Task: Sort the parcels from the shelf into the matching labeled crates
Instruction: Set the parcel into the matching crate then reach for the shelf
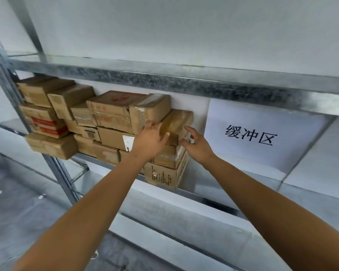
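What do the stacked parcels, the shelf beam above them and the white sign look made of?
Parcels: brown cardboard, matte, with glossy clear tape bands catching light. Shelf beam: metal, likely galvanized steel, given its grey mottled spangle. Sign: apparently white paper, matte, with black printed characters.

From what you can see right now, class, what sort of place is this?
Probably a parcel storeroom: taped brown cardboard parcels stacked on grey metal shelving, beside a white printed paper sign.

White paper sign (pixel 260 133), grey floor (pixel 18 212)
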`<state>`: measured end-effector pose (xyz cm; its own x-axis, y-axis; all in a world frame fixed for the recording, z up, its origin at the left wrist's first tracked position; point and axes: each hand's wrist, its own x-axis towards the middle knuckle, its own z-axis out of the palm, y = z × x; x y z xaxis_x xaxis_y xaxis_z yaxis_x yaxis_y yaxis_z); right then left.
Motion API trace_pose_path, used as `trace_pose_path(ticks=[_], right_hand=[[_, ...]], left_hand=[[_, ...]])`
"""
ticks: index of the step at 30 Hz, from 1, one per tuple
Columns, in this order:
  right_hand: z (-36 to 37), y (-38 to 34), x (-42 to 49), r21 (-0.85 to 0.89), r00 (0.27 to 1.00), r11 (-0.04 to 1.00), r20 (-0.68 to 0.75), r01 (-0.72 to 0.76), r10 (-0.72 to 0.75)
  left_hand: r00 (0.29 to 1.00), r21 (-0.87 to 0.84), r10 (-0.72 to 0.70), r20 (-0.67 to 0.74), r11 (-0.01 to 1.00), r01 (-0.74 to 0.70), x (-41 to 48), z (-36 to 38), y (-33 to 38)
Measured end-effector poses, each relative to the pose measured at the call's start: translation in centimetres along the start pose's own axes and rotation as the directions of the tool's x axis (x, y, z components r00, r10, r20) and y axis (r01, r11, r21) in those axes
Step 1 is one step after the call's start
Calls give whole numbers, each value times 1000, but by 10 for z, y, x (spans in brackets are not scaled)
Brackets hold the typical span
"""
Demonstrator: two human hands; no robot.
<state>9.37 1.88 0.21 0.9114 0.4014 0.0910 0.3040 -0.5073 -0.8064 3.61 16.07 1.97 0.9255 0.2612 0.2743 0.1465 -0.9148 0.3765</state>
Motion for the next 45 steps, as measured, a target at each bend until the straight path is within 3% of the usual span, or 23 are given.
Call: trace_pose_path(ticks=[7, 14, 20, 29, 31, 34, 40, 45], right_hand=[[7, -4, 25, 299, 993, 947, 17, -120, 121], [0, 6, 23, 424, 994, 899, 18, -108, 111], [-8, 17, 0, 429, 996, 899, 24, -85, 83], [-13, 22, -38, 179, 997, 983, -59, -44, 55], [-14, 21, -49, 195, 997, 980, -55, -47, 59], [-18, 19, -65, 386, 992, 916, -18, -110, 127], [-27, 23, -89, 607, 963, 764, 5, -217, 269], [-27, 27, -104, 651, 940, 716, -11, -252, 341]], left_hand=[[997, -119, -80, 2, 990, 80, 13, 23, 2], [992, -203, -126, -15, 972, 121, 14, 26, 8], [990, -279, -131, 47, 950, 139, 4, 20, 17], [983, -284, -104, 149, 948, 143, -26, 21, 23], [982, -310, -72, 173, 943, 123, -34, 23, 22], [979, -349, -47, 200, 930, 117, -46, 23, 19], [955, -594, -53, 292, 773, 224, -76, 17, 17], [957, -727, -83, 278, 633, 266, -89, 19, 15]])
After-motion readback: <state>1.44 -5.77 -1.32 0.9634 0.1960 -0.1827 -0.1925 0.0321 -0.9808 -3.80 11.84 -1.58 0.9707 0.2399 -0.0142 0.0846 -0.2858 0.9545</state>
